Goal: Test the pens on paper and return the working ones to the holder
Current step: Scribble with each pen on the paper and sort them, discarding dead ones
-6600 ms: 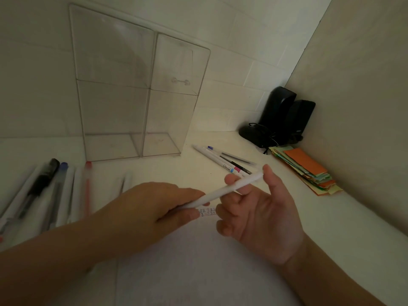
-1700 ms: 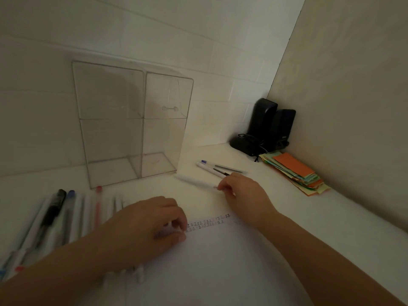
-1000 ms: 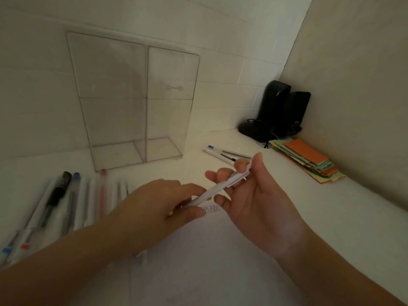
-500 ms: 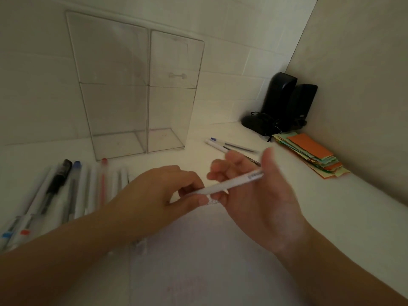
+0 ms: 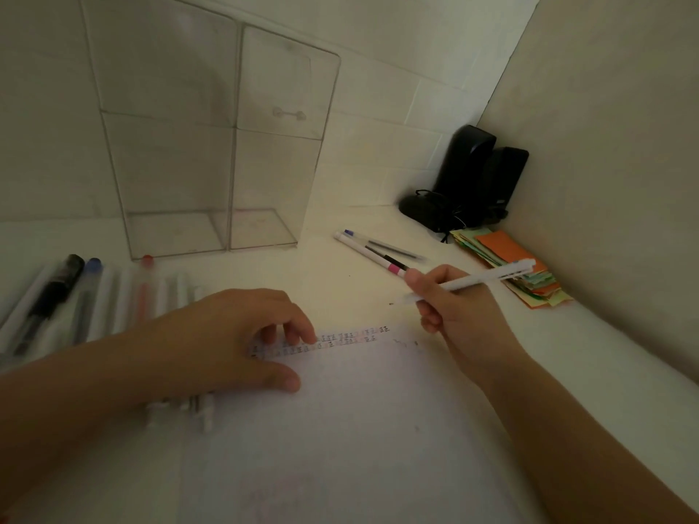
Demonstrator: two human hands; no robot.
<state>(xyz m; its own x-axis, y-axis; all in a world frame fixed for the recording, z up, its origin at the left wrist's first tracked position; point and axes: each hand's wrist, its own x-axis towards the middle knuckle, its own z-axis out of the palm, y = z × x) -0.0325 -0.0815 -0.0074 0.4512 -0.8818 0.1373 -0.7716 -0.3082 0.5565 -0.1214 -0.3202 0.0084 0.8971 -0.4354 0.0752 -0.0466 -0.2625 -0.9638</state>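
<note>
The clear holder [image 5: 212, 153] stands empty. The right hand [image 5: 457, 315] grips a white pen [image 5: 488, 279]; the left hand [image 5: 227, 342] lies open on the paper [image 5: 359, 429].

Left hand [image 5: 227, 342] lying flat (palm down), right hand [image 5: 459, 315] raised, fingers [image 5: 418, 279] curled closed
</note>
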